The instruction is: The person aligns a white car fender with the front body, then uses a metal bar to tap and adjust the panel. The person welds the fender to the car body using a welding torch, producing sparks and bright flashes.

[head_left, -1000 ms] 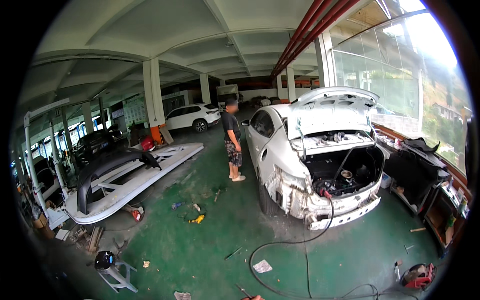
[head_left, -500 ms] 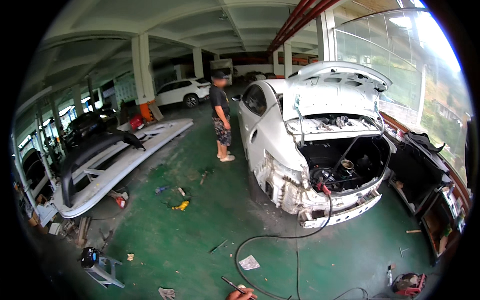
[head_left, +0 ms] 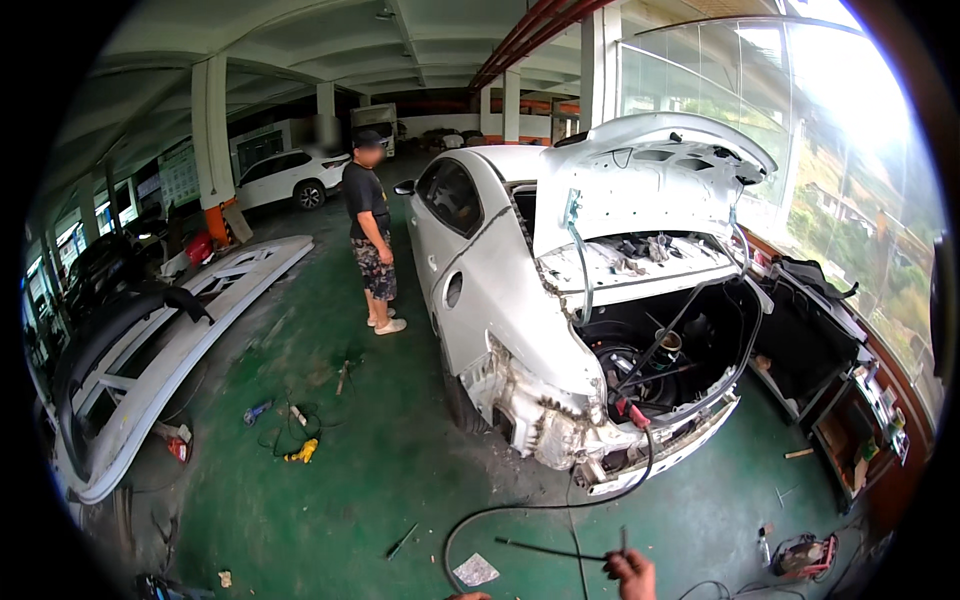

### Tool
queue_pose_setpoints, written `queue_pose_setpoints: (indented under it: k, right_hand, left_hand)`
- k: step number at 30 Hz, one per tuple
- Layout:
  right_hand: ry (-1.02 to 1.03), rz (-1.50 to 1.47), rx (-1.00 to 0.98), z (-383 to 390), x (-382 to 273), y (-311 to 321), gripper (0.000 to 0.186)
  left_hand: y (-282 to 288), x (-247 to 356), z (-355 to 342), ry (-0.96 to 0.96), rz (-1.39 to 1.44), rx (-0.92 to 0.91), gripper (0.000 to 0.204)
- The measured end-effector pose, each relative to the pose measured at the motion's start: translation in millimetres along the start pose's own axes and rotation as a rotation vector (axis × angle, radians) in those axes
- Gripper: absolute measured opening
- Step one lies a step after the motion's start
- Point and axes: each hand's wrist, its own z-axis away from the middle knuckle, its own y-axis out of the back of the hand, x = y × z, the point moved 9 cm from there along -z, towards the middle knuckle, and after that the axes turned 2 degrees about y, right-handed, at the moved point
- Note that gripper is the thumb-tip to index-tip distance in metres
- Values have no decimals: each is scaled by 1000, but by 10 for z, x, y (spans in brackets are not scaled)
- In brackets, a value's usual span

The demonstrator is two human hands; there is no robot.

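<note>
Gripping a thin dark rod (head_left: 550,549) in the right hand (head_left: 632,576), low in the view, right of centre; fingers closed around one end, the rest points left, nearly level, over the green floor (head_left: 330,530) behind the sedan; a short thin stub sticks up by the fingertips, cannot tell if it is part of the rod; left hand (head_left: 470,597) just peeks in at the bottom edge, cut off, cannot tell finger state or whether it holds anything; pale paper sheet (head_left: 475,570) lies just above it, thick black cable (head_left: 460,525) curves past and runs up to a red clamp or connector (head_left: 632,411) at the trunk edge; white sedan (head_left: 500,300) ahead, trunk lid (head_left: 650,190) raised, rear bodywork stripped to the beam, round can (head_left: 667,347) inside the trunk; co-worker (head_left: 372,215) in black T-shirt, cap and camouflage shorts stands by the sedan's left side; floor left of the sedan has a yellow power tool (head_left: 301,451) and a blue one (head_left: 257,411); black bumper cover (head_left: 75,375) rests on a white platform (head_left: 215,335) at far left; red-framed machine (head_left: 808,556) at lower right, clear bottle (head_left: 764,550) beside it.
</note>
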Motion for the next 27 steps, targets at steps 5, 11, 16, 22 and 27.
queue_pose_setpoints:
  k: [5, 11, 16, 22, 27]
  right_hand:
    - [232, -140, 186, -1280, -1095, 211, 21]
    - [499, -73, 303, -3054, -1899, -15, 20]
    - [391, 76, 306, -4360, -2023, -252, 17]
    - [437, 231, 279, -5128, -2132, -411, 17]
    - [392, 334, 282, -5247, -2451, -557, 13]
  left_hand:
    - [325, 109, -734, 35, 10, -55, 44]
    - [952, 156, -1848, -37, -137, 81, 38]
    - [1710, 480, -2603, 56, -30, 180, 39]
    - [2353, 961, -3158, 147, 39, 299, 41]
    - [2605, 1245, -3625, 85, 1, 203, 37]
